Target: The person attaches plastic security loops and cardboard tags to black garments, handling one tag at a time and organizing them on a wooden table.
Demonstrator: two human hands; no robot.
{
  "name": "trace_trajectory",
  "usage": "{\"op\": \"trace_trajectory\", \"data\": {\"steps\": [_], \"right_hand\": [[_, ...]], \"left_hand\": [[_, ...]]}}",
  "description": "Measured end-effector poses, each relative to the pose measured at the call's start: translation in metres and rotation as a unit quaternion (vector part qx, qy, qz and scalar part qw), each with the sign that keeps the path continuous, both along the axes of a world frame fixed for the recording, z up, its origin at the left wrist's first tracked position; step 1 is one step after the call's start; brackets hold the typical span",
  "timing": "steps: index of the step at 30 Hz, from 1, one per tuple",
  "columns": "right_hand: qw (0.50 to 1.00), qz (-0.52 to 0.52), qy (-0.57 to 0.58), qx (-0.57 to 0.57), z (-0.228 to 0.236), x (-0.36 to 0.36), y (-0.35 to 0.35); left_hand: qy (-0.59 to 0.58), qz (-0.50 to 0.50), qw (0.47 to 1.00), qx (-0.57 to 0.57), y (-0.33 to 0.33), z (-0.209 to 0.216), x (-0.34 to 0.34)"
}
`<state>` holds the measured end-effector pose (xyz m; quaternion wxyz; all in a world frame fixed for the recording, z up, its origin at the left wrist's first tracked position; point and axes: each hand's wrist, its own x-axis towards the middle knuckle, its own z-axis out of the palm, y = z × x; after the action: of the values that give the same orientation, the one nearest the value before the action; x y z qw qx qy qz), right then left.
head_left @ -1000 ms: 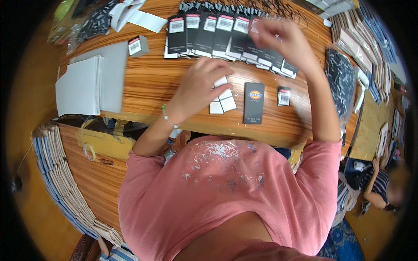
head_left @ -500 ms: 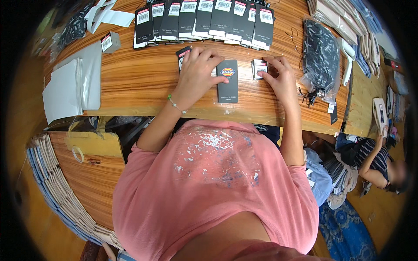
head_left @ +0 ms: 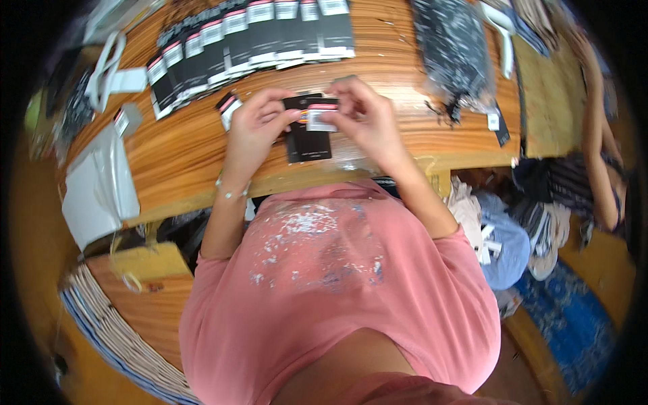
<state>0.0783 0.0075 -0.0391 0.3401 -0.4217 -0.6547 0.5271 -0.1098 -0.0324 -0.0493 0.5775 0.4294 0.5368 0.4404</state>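
Note:
My left hand (head_left: 255, 131) pinches the left edge of a black hang tag (head_left: 310, 146), which is upright in front of me over the near part of the table. My right hand (head_left: 372, 127) holds a small white barcode label (head_left: 321, 121) with a pink top band between thumb and fingers. The label lies across the tag's upper part, partly covering its coloured logo; whether it is stuck down I cannot tell. Beside my left hand lies another dark piece with a white label (head_left: 229, 110), partly hidden by the hand.
Overlapping black tags with barcode labels (head_left: 236, 42) line the far table. At left are white sheets (head_left: 98, 196), a small grey box (head_left: 127, 120) and white strips (head_left: 125, 81). A bag of black cords (head_left: 453, 54) and a white-handled tool (head_left: 501, 34) lie right, near another person's arm (head_left: 590, 121).
My right hand has moved left, bringing the small label over the black tag. My left hand has closed on the tag's edge. The whole view has shifted and tilted.

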Motion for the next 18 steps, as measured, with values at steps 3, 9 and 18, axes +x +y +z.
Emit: {"op": "trace_trajectory", "data": {"steps": [3, 9, 18], "right_hand": [[0.999, -0.006, -0.004, 0.04, -0.002, -0.002, -0.002], [0.985, -0.107, -0.097, 0.092, -0.003, 0.053, 0.004], [0.875, -0.358, -0.309, 0.105, -0.048, 0.191, 0.016]], "left_hand": [[-0.015, 0.008, 0.999, 0.03, 0.002, 0.005, 0.012], [-0.022, 0.023, 0.997, 0.063, 0.009, 0.007, 0.015], [-0.06, 0.015, 0.996, 0.071, 0.013, 0.005, 0.015]]}}
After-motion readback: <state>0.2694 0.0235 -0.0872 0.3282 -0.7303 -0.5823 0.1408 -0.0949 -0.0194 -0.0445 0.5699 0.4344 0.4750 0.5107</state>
